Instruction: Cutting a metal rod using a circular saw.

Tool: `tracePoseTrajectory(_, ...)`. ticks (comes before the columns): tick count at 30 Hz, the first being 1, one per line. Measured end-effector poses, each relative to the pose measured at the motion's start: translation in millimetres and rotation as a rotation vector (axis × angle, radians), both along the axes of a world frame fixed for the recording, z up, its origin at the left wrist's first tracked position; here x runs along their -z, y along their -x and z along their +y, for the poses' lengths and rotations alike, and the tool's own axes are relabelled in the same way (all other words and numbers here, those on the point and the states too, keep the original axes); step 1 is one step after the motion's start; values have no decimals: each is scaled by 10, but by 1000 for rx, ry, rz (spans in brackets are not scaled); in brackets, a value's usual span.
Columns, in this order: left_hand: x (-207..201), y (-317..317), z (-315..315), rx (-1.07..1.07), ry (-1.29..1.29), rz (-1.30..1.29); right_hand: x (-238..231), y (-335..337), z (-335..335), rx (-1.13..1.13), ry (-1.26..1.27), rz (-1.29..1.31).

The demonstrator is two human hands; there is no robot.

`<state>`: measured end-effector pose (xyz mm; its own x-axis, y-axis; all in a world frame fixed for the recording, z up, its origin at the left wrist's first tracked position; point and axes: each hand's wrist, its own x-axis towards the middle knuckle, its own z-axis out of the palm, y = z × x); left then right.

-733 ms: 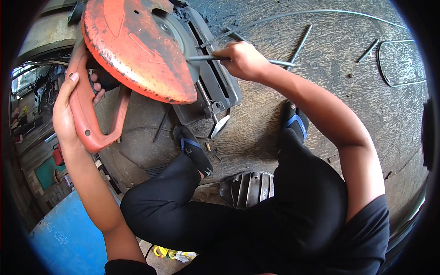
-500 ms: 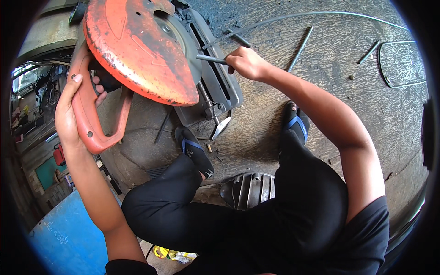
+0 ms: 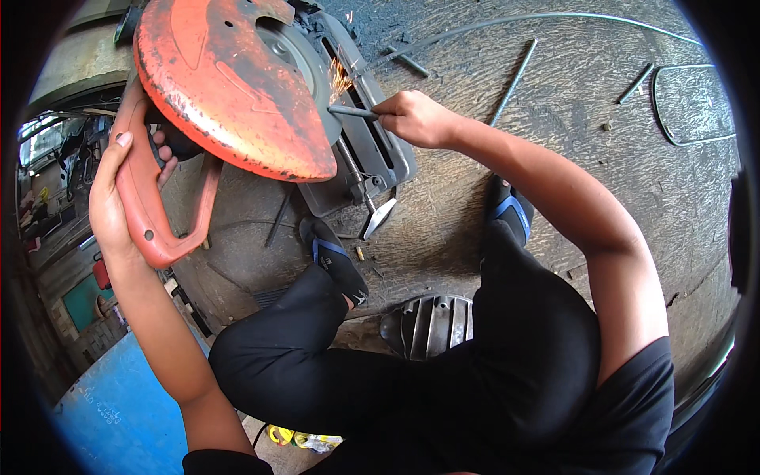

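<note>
My left hand (image 3: 111, 194) is wrapped round the orange loop handle (image 3: 142, 198) of a chop saw, its thumb on top and fingertips showing inside the loop. The saw's scuffed orange guard (image 3: 237, 87) covers most of a grey cutting disc (image 3: 315, 67). My right hand (image 3: 416, 119) grips a short metal rod (image 3: 354, 112), whose free end meets the disc's edge. Orange sparks (image 3: 340, 79) spray up from beside that contact. Below lies the saw's grey slotted base (image 3: 392, 154), with a clamp screw and its pale crank handle (image 3: 380, 218).
Loose rods (image 3: 514, 83) and a short rod piece (image 3: 636, 83) lie on the worn floor, with a bent rod loop (image 3: 697, 107) at far right. My sandalled feet (image 3: 336, 257) flank a ribbed metal part (image 3: 427, 326). A blue panel (image 3: 127, 408) stands lower left.
My right hand has brought the rod slightly left and down onto the disc, and sparks have appeared. The saw head and my left hand have shifted slightly left in view.
</note>
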<state>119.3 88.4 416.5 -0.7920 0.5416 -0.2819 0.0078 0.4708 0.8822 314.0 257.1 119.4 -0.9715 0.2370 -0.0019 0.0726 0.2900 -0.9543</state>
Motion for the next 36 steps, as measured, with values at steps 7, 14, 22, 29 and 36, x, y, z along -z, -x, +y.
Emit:
tracePoseTrajectory(7,1,32,-14,26,4,-20,12,4,-25,20,-94,32)
tracePoseTrajectory(14,6,6,-2,13,12,-10,32,9,-55,76,-203,163)
tracePoseTrajectory(22,-13,158,-73,57,61,-28,-31,1,74,85,90,-148)
tracePoseTrajectory(29,-26,-35,10,-19,45,24,-120,28,48,69,30,-120)
tracePoseTrajectory(36,-9,9,-10,5,18,3,-16,37,22,15,-186,30)
